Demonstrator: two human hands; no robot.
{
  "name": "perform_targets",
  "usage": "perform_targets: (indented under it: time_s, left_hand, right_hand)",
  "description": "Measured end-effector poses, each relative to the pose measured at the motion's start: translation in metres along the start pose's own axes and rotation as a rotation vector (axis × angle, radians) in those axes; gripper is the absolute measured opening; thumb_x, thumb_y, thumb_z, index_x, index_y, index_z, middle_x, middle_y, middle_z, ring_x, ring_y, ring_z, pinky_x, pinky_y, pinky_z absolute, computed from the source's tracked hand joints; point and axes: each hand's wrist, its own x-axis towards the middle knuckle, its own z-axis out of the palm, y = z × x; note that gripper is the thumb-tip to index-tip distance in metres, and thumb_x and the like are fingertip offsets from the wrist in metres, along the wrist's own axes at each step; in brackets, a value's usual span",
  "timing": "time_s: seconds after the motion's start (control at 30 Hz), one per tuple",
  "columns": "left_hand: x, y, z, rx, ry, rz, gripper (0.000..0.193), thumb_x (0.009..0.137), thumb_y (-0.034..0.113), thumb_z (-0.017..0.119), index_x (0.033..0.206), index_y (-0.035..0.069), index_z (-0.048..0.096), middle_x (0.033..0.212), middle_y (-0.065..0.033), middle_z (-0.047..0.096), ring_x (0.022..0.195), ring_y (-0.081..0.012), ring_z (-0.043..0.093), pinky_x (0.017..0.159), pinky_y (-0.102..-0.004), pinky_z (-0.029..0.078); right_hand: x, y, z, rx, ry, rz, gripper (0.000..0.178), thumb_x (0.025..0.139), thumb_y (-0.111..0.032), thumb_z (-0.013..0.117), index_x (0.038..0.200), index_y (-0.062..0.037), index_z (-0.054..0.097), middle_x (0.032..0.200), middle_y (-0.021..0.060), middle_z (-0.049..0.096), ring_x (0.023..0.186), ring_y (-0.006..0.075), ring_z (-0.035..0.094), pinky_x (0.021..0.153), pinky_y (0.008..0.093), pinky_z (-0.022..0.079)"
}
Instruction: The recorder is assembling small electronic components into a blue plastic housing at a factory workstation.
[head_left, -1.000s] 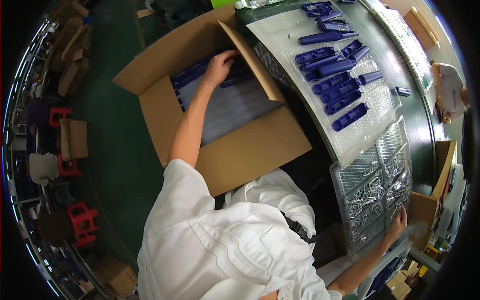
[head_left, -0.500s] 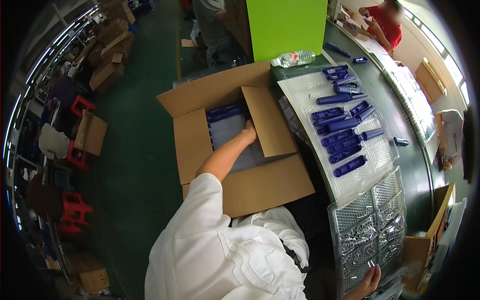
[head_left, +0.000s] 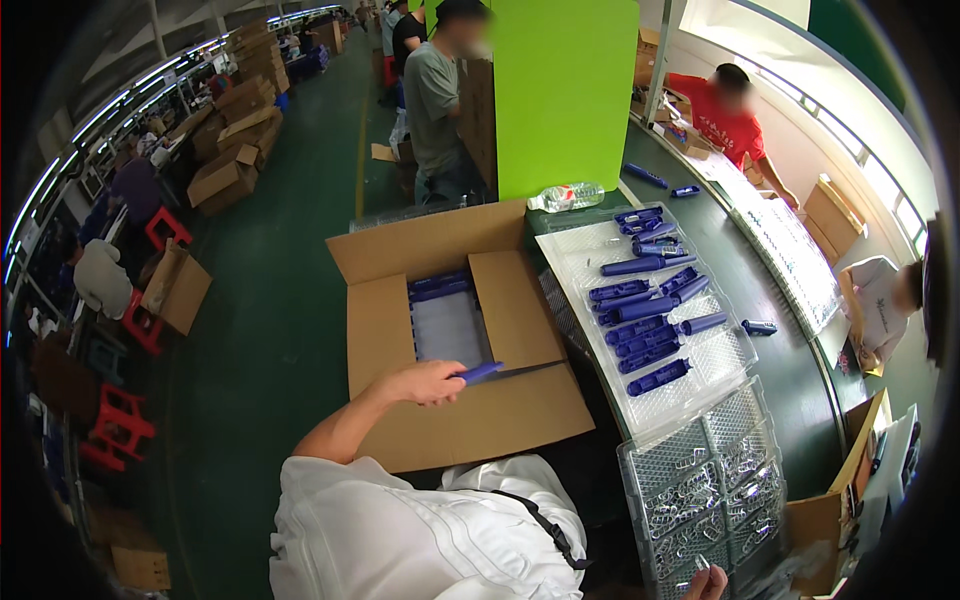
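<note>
My left hand (head_left: 428,383) is closed round one end of a blue plastic shell (head_left: 480,373), held over the near flaps of an open cardboard box (head_left: 470,430). Inside that box, blue parts (head_left: 440,287) line the edges around a pale sheet (head_left: 448,330). At the lower right, partly cut off by the picture's edge, my right hand (head_left: 710,580) pinches a small clear plastic piece (head_left: 702,563). It is beside a clear compartment tray (head_left: 640,500) full of similar clear pieces (head_left: 690,497).
Several blue shells (head_left: 645,335) lie on a white textured tray (head_left: 590,375) on the curved green bench (head_left: 800,400). A plastic bottle (head_left: 566,197) lies by a bright green panel (head_left: 565,100). People work across the bench and beyond the panel. Red stools (head_left: 122,415) stand at left.
My left hand has come out of the box, moving nearer, and a blue shell now shows in it. The view has tilted up; my right hand stays by the clear tray.
</note>
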Motion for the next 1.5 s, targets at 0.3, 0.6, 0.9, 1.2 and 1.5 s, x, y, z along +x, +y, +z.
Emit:
perform_targets:
  time_s: [0.3, 0.6, 0.9, 1.2, 1.5]
  left_hand:
    - [0.058, 0.157, 0.177, -0.951, -0.868, 0.215, 0.056, 0.103, 0.032, 0.047, 0.147, -0.002, 0.049, 0.116, -0.0158, 0.070, 0.073, -0.0163, 0.068, 0.061, -0.0297, 0.056]
    - [0.050, 0.210, 0.253, -0.711, -1.100, 0.371, 0.051, 0.099, 0.021, 0.044, 0.141, -0.004, 0.057, 0.096, -0.0108, 0.070, 0.070, -0.0115, 0.065, 0.066, -0.0259, 0.054]
    - [0.049, 0.205, 0.278, -0.610, -1.092, 0.524, 0.045, 0.095, 0.005, 0.047, 0.137, -0.005, 0.058, 0.094, -0.0069, 0.069, 0.071, -0.0070, 0.062, 0.065, -0.0240, 0.054]
    - [0.052, 0.201, 0.285, -0.476, -0.853, 0.706, 0.033, 0.097, 0.006, 0.061, 0.128, -0.005, 0.063, 0.089, -0.0063, 0.071, 0.072, -0.0075, 0.066, 0.064, -0.0248, 0.055]
    - [0.057, 0.214, 0.293, -0.425, -0.889, 0.568, 0.021, 0.104, 0.017, 0.065, 0.110, -0.002, 0.071, 0.076, -0.0036, 0.070, 0.061, -0.0067, 0.064, 0.056, -0.0237, 0.053]
  right_hand:
    - [0.010, -0.042, 0.027, 0.422, -0.127, 0.001, 0.017, 0.088, 0.002, 0.070, 0.105, 0.0037, 0.068, 0.106, 0.0111, 0.066, 0.099, 0.0185, 0.060, 0.091, 0.0303, 0.046]
    - [0.013, -0.090, 0.058, -0.034, -0.143, -0.109, 0.016, 0.078, 0.006, 0.079, 0.092, 0.0016, 0.074, 0.132, 0.0195, 0.066, 0.120, 0.0341, 0.066, 0.102, 0.0417, 0.052]
    - [-0.005, -0.077, 0.063, -0.169, -0.136, -0.040, 0.014, 0.077, 0.007, 0.080, 0.087, 0.0027, 0.070, 0.132, 0.0211, 0.066, 0.122, 0.0344, 0.066, 0.102, 0.0409, 0.052]
    - [-0.010, -0.077, 0.085, -0.285, 0.053, -0.080, 0.034, 0.080, 0.005, 0.081, 0.110, -0.0040, 0.067, 0.153, 0.0207, 0.051, 0.124, 0.0325, 0.066, 0.096, 0.0390, 0.056]
    - [-0.009, -0.053, 0.079, 0.043, -0.154, 0.229, 0.026, 0.090, 0.001, 0.074, 0.114, -0.0011, 0.064, 0.100, 0.0092, 0.074, 0.090, 0.0188, 0.075, 0.084, 0.0321, 0.060]
